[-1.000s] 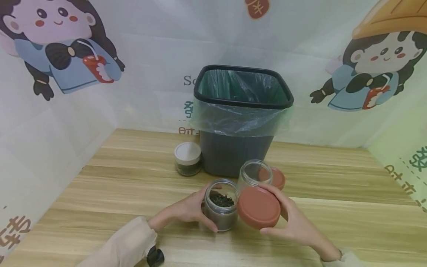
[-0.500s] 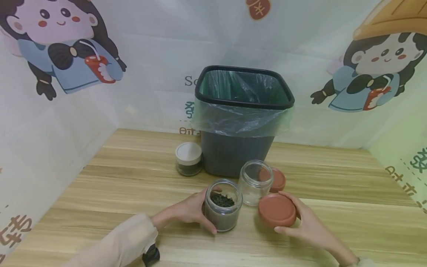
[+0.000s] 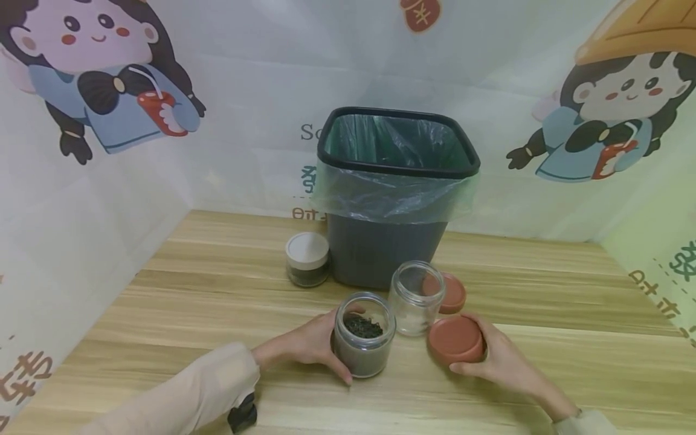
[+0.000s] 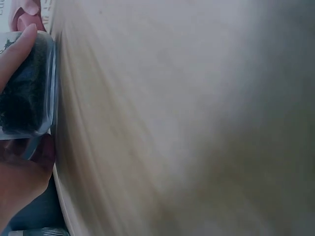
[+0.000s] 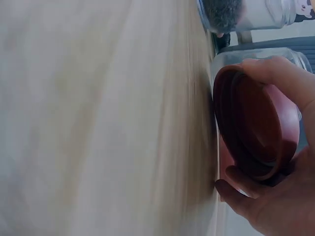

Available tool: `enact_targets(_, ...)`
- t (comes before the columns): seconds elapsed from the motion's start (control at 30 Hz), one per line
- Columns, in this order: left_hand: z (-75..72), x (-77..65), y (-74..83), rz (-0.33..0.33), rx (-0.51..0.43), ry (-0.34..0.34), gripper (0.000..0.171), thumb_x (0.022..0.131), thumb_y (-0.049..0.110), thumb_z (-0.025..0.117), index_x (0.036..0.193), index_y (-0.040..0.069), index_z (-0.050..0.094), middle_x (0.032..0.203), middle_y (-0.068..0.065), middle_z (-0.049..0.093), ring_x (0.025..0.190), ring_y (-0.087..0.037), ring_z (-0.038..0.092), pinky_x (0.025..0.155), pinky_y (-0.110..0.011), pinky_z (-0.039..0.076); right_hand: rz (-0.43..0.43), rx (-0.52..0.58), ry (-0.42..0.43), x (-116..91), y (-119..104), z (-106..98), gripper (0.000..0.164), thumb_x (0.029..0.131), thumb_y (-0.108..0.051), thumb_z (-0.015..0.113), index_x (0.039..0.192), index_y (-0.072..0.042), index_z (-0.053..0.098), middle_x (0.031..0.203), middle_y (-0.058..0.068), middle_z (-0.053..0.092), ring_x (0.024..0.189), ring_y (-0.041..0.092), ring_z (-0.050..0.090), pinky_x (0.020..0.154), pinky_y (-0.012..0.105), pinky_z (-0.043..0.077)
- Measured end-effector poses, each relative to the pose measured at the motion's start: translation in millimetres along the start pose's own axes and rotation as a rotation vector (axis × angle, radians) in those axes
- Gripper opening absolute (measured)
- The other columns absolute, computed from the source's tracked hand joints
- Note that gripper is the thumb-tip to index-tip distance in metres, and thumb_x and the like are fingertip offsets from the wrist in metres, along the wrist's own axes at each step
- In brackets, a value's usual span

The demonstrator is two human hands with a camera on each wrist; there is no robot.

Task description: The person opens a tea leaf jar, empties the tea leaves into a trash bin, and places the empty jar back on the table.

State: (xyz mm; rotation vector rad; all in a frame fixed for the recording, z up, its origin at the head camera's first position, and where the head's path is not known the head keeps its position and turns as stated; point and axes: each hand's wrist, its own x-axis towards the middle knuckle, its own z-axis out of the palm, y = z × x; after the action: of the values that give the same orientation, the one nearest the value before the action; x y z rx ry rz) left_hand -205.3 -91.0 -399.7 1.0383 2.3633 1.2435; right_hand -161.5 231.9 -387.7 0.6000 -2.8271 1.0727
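Note:
My left hand (image 3: 312, 342) grips an open glass jar (image 3: 365, 357) that stands upright on the table. Dark, curly dried leaves (image 3: 363, 328), like loose tea, lie inside it. To the right, my right hand (image 3: 505, 357) holds a round red-brown lid (image 3: 455, 340) by its rim. The right wrist view shows the hollow underside of this lid (image 5: 256, 120), tilted close to the tabletop; whether its edge touches the wood I cannot tell. Behind and between the hands stands an uncovered clear glass jar (image 3: 415, 311). A second red-brown lid (image 3: 454, 294) lies partly behind that jar.
A dark grey bin (image 3: 380, 254) with a clear plastic liner stands at the back of the wooden table (image 3: 217, 290). Left of the bin sits a smaller jar (image 3: 307, 260) with a white lid and dark contents. Printed cloth walls (image 3: 244, 109) enclose the table.
My right hand has moved right and lowered the lid away from the leaf-filled jar towards the table. My left hand keeps its grip on that jar, which has barely shifted.

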Motion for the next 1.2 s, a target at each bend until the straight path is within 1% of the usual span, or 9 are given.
enact_targets(0.23, 3.6, 0.5, -1.6, 0.041, 0.039, 0.069, 0.093, 0.049, 0.021, 0.087, 0.125, 0.003, 0.037, 0.122, -0.008, 0.051, 0.113, -0.021, 0.047, 0.100, -0.037, 0.033, -0.022, -0.053, -0.013, 9.1, 4.9, -4.5, 0.081, 0.062, -0.027, 0.080, 0.121, 0.010, 0.037, 0.106, 0.019, 0.055, 0.091, 0.029, 0.056, 0.074, 0.042, 0.047)
enact_targets(0.57, 7.1, 0.8, 1.1, 0.037, 0.060, 0.137, 0.089, 0.048, 0.023, 0.087, 0.121, 0.003, 0.040, 0.115, -0.007, 0.053, 0.106, -0.019, 0.050, 0.095, -0.034, 0.037, 0.009, -0.121, 0.003, 17.9, 8.3, -3.4, 0.085, 0.059, -0.024, 0.081, 0.119, 0.015, 0.036, 0.105, 0.024, 0.053, 0.091, 0.031, 0.054, 0.075, 0.044, 0.046)
enact_targets(0.77, 8.5, 0.7, -0.4, 0.027, 0.074, 0.159, 0.092, 0.048, 0.025, 0.087, 0.123, 0.003, 0.039, 0.117, -0.008, 0.052, 0.107, -0.020, 0.050, 0.095, -0.036, 0.037, 0.014, -0.147, 0.012, 22.1, 11.5, -1.6, 0.083, 0.057, -0.021, 0.082, 0.117, 0.017, 0.038, 0.104, 0.025, 0.053, 0.093, 0.033, 0.052, 0.078, 0.046, 0.045)
enact_targets(0.9, 8.5, 0.0, -2.1, 0.024, 0.072, 0.168, 0.096, 0.048, 0.026, 0.087, 0.128, 0.005, 0.037, 0.121, -0.007, 0.052, 0.111, -0.020, 0.049, 0.097, -0.037, 0.036, 0.015, -0.150, 0.009, 23.2, 10.9, -1.2, 0.082, 0.059, -0.022, 0.081, 0.117, 0.016, 0.038, 0.105, 0.025, 0.052, 0.094, 0.033, 0.051, 0.079, 0.046, 0.044)
enact_targets(1.07, 7.7, -1.8, -3.5, 0.013, 0.036, 0.198, 0.096, 0.047, 0.024, 0.087, 0.128, 0.006, 0.039, 0.121, -0.007, 0.053, 0.111, -0.021, 0.049, 0.097, -0.037, 0.036, 0.023, -0.134, -0.006, 22.8, 8.3, -2.8, 0.088, 0.062, -0.029, 0.080, 0.121, 0.017, 0.034, 0.110, 0.029, 0.049, 0.097, 0.035, 0.051, 0.080, 0.047, 0.044)
enact_targets(1.2, 5.7, -3.4, -2.8, -0.005, -0.006, 0.240, 0.093, 0.047, 0.023, 0.087, 0.126, 0.006, 0.041, 0.117, -0.006, 0.055, 0.108, -0.020, 0.051, 0.096, -0.037, 0.037, 0.090, -0.104, -0.032, 22.5, 4.8, -8.2, 0.091, 0.069, -0.036, 0.074, 0.126, 0.017, 0.028, 0.119, 0.035, 0.043, 0.104, 0.041, 0.049, 0.085, 0.050, 0.042)
